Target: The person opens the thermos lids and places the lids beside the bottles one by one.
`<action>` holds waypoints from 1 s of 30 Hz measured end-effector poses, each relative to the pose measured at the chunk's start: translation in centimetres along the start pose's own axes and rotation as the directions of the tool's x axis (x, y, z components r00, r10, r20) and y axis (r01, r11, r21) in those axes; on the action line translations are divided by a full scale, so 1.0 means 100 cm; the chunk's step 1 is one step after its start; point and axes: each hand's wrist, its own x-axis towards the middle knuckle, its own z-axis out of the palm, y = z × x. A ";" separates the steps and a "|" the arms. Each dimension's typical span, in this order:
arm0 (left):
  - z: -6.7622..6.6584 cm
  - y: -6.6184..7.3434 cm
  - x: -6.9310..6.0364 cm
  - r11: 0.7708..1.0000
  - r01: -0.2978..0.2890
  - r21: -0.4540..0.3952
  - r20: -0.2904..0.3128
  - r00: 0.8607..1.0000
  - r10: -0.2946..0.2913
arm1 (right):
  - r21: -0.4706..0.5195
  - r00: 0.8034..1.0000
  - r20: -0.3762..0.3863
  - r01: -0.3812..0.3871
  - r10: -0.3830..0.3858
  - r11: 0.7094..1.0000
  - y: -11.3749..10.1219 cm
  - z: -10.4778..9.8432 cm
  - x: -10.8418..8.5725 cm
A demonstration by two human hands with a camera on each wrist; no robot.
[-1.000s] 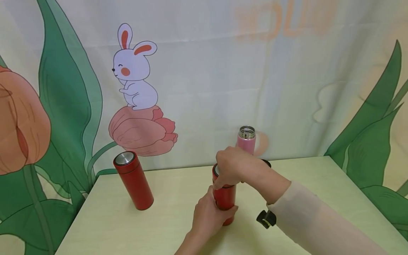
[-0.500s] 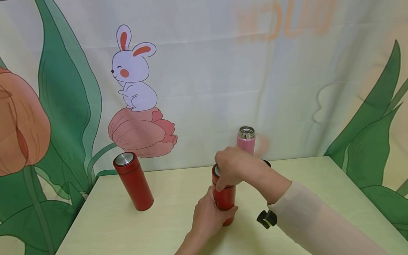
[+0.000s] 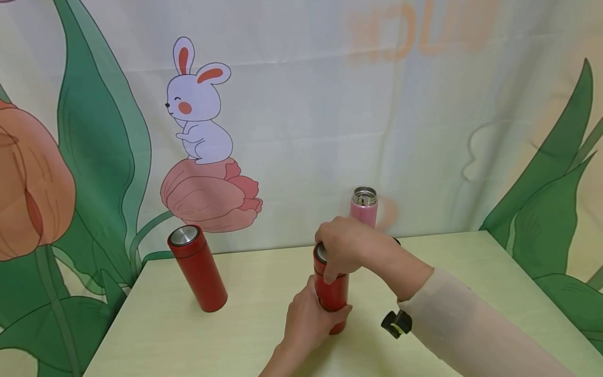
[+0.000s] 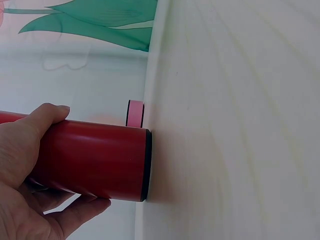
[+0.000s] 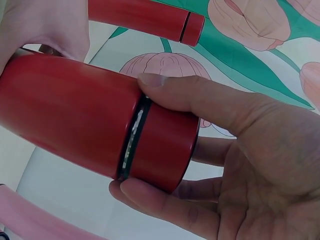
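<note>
Printed fabric backdrop (image 3: 292, 104) behind a pale bench (image 3: 254, 303). Work item: the front red bottle (image 3: 332, 294), positioned upright near the middle of the bench, its base apparently resting on the surface. Left hand (image 3: 306, 317): wrapped around the lower body. Right hand (image 3: 346, 241): thumb and fingers drawn in to the width of the red cap (image 5: 162, 145), gripping its sides. Dark seam (image 5: 132, 137) visible between cap and body. Change over the last second: the right thumb has moved slightly rightward on the near side and the knuckles slightly leftward; the left hand has held position. Judgement: this suggests a small counterclockwise twist, consistent with loosening; whether the cap rotates with the fingers cannot be told. Second red bottle (image 3: 200, 277), capped: to the left. Pink bottle (image 3: 364, 213), uncapped: behind the right hand
</note>
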 end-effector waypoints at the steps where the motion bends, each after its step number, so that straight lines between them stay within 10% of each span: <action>1: 0.000 0.000 0.000 1.000 -0.001 -0.001 -0.001 1.000 0.001 | 0.000 1.000 0.002 0.001 -0.001 1.000 0.000 0.000 0.000; 30: -0.001 0.000 -0.001 1.000 0.009 -0.009 0.002 1.000 -0.009 | 0.011 0.997 0.038 0.065 -0.065 0.998 0.005 -0.002 -0.002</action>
